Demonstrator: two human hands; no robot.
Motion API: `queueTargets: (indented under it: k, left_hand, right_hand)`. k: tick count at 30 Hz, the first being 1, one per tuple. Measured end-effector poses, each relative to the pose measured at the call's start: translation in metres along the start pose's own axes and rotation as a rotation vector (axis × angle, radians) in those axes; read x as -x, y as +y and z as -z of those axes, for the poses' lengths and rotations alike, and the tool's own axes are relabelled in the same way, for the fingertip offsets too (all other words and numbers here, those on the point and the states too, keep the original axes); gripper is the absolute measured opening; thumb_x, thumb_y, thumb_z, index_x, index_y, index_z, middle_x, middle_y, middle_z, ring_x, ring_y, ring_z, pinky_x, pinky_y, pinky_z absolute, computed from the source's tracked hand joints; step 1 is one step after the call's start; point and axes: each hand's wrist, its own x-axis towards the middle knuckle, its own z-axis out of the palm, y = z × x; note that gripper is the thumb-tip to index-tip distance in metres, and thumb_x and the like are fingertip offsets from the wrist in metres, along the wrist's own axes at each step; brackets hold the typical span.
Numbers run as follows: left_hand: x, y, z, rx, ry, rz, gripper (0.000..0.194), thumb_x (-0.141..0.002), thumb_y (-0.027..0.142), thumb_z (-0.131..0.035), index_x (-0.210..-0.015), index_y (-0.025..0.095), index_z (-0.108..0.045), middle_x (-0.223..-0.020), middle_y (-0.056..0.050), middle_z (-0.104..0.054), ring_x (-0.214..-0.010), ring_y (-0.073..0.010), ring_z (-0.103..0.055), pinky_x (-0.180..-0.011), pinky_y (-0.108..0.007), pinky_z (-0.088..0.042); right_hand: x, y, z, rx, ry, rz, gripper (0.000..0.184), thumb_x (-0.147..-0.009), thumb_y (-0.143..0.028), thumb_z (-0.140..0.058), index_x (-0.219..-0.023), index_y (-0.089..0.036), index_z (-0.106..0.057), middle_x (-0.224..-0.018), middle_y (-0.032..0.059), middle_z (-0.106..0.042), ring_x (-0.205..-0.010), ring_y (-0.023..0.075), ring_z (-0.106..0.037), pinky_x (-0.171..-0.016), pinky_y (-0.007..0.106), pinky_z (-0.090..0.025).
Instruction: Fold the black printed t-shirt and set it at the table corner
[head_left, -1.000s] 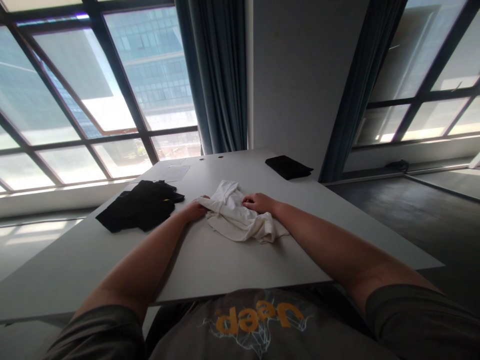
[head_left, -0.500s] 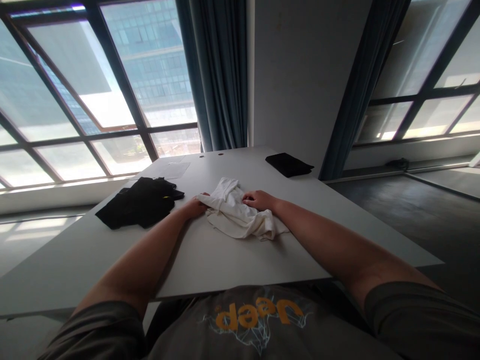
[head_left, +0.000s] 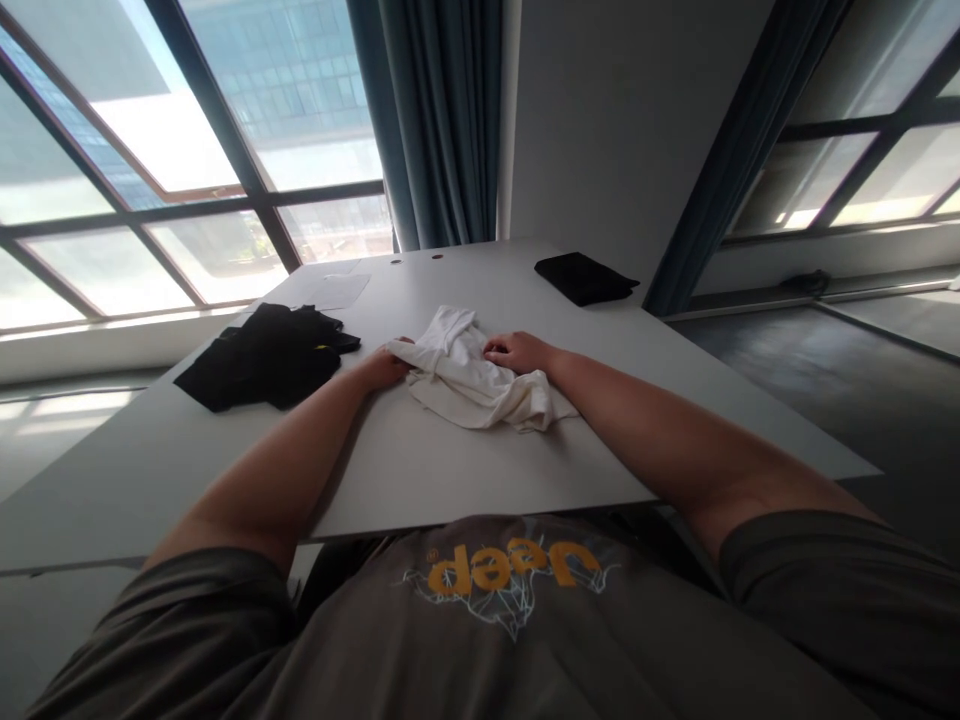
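Head view: on the broad white table (head_left: 465, 475), the crumpled white cloth (head_left: 480, 390) lies centrally, presumably for easy reach, a black bundle (head_left: 585, 278) well apart, the left hand (head_left: 388, 367) pinching its left edge, perhaps steadying it, the right hand (head_left: 520, 352) curled against it, grip unclear to me.

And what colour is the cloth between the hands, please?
The cloth is creamy white, seen best in the head view.

The left window (head_left: 172, 145) glares (partly washed out); the wall (head_left: 600, 130) is dim.
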Motion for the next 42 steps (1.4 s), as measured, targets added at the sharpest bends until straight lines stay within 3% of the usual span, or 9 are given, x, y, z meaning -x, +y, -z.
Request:
queueTargets:
  k: [9,18,24,42]
  left_hand:
    - [0.001,-0.001,0.001,-0.035,0.009,-0.076,0.028,-0.086,0.029,-0.078,-0.11,0.014,-0.079,-0.108,-0.012,-0.081,-0.105,-0.0277,-0.078,-0.103,-0.038,-0.065]
    - [-0.001,-0.008,-0.003,-0.059,0.012,-0.073,0.025,-0.088,0.034,-0.075,-0.106,0.016,-0.078,-0.113,-0.014,-0.08,-0.107,-0.029,-0.078,-0.105,-0.041,-0.064]
    - [0.001,-0.002,-0.001,-0.064,-0.001,-0.055,0.025,-0.089,0.03,-0.075,-0.108,0.014,-0.076,-0.112,-0.013,-0.081,-0.104,-0.0268,-0.076,-0.101,-0.037,-0.064]
    - [0.004,0.015,0.002,-0.067,0.001,-0.056,0.023,-0.086,0.02,-0.074,-0.108,0.013,-0.079,-0.11,-0.013,-0.081,-0.104,-0.0269,-0.076,-0.103,-0.038,-0.066]
  right_hand:
    - [0.002,-0.003,0.0,-0.005,-0.01,-0.005,0.041,-0.111,-0.038,-0.063,-0.141,-0.018,-0.082,-0.126,0.0069,-0.082,-0.105,0.0123,-0.069,-0.091,0.019,-0.041]
    - [0.002,-0.002,-0.001,-0.006,-0.019,-0.005,0.04,-0.112,-0.037,-0.063,-0.141,-0.017,-0.082,-0.127,0.0068,-0.082,-0.107,0.0128,-0.071,-0.091,0.019,-0.042]
    - [0.0,-0.001,-0.002,-0.012,-0.021,-0.012,0.04,-0.112,-0.036,-0.064,-0.142,-0.018,-0.082,-0.128,0.0068,-0.082,-0.11,0.0135,-0.072,-0.093,0.019,-0.043]
    - [-0.002,0.003,-0.004,-0.018,-0.003,0.015,0.041,-0.111,-0.038,-0.064,-0.141,-0.017,-0.083,-0.126,0.0071,-0.083,-0.107,0.0134,-0.072,-0.092,0.019,-0.044]
